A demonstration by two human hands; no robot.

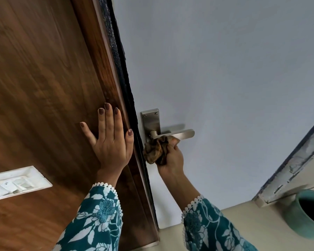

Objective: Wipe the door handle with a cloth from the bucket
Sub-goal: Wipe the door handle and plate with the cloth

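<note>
A brushed-metal lever door handle (181, 133) on its backplate (151, 119) is mounted on the pale blue door (225, 78). My right hand (171, 157) is closed around a crumpled brown checked cloth (155, 150), which presses against the underside of the lever near its pivot. My left hand (110, 140) lies flat with fingers spread on the dark wooden panel (43, 87) beside the door's edge. A teal bucket (308, 212) stands on the floor at the lower right, only partly in view.
A white switch plate (16, 182) is set in the wooden panel at the lower left. A black rubber seal (123, 73) runs along the door's edge. A worn white door frame (294, 169) slants at the right above the beige floor (243, 223).
</note>
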